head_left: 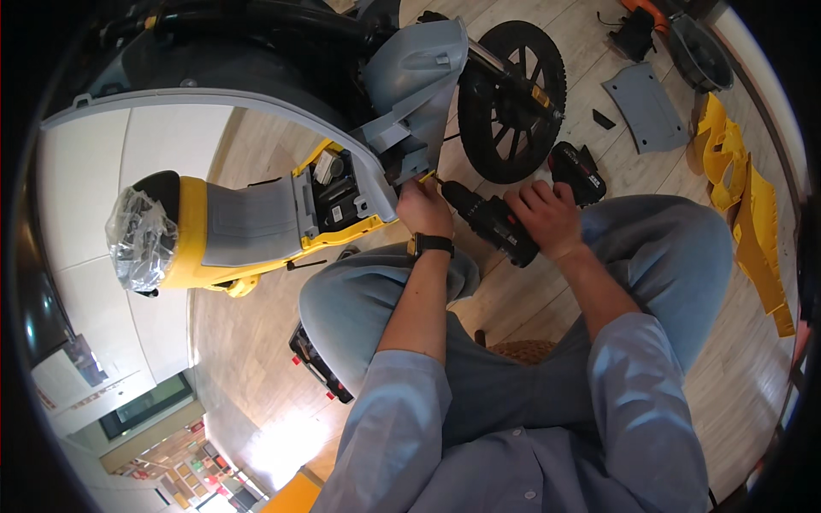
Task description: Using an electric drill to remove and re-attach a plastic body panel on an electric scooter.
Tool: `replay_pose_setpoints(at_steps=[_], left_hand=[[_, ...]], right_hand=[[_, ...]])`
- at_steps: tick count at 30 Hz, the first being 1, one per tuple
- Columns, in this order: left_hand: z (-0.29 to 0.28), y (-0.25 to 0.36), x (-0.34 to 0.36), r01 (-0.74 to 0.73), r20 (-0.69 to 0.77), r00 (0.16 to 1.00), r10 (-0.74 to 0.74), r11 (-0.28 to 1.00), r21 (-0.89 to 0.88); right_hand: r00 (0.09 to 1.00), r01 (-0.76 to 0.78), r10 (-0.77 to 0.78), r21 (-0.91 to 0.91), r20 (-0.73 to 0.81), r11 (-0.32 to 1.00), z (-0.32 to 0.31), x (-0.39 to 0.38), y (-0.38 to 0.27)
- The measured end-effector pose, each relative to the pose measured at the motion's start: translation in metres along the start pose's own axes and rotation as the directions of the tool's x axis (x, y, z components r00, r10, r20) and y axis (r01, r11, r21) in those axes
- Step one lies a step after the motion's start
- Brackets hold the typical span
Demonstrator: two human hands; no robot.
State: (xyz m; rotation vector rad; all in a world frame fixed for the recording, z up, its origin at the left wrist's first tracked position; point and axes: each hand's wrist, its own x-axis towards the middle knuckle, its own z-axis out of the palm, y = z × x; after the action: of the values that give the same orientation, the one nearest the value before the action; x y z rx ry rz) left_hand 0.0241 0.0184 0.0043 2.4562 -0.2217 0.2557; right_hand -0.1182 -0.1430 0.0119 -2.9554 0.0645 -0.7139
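Observation:
In my right hand (549, 221) is a black cordless drill (494, 224), my fingers wrapped round its grip. Its battery base sticks out beyond my knuckles, and its nose points up and left. The tip of the drill is close to my left hand (423, 209), whose bent fingers are at the lower edge of a grey body panel (419, 115) on a scooter. A small yellow piece (428, 177) shows at those fingertips; whatever else they pinch is hidden. The scooter's spoked front wheel (513, 101) stands just beyond the drill.
Yellow body parts (753, 214) and a grey panel (647, 107) lie on the floor at right, near a small black piece (604, 119). The scooter's yellow seat section (248, 222) extends left. An open black case (318, 363) lies beside my left knee.

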Motion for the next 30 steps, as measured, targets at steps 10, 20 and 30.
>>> replay_pose_setpoints(at_steps=[10,20,30], left_hand=[[0.001,-0.004,0.001,-0.006,-0.001,1.0,0.006,1.0,0.013],[0.0,0.001,0.0,0.017,0.008,1.0,-0.017,1.0,-0.003],[0.001,0.0,0.0,0.016,0.007,1.0,-0.015,0.999,-0.033]], right_hand=[[0.998,-0.054,0.052,0.042,0.036,0.998,-0.002,-0.006,-0.016],[0.995,-0.094,0.094,0.057,0.015,0.994,0.003,-0.008,-0.018],[0.995,-0.099,0.098,0.065,0.009,0.993,0.005,-0.009,-0.018]])
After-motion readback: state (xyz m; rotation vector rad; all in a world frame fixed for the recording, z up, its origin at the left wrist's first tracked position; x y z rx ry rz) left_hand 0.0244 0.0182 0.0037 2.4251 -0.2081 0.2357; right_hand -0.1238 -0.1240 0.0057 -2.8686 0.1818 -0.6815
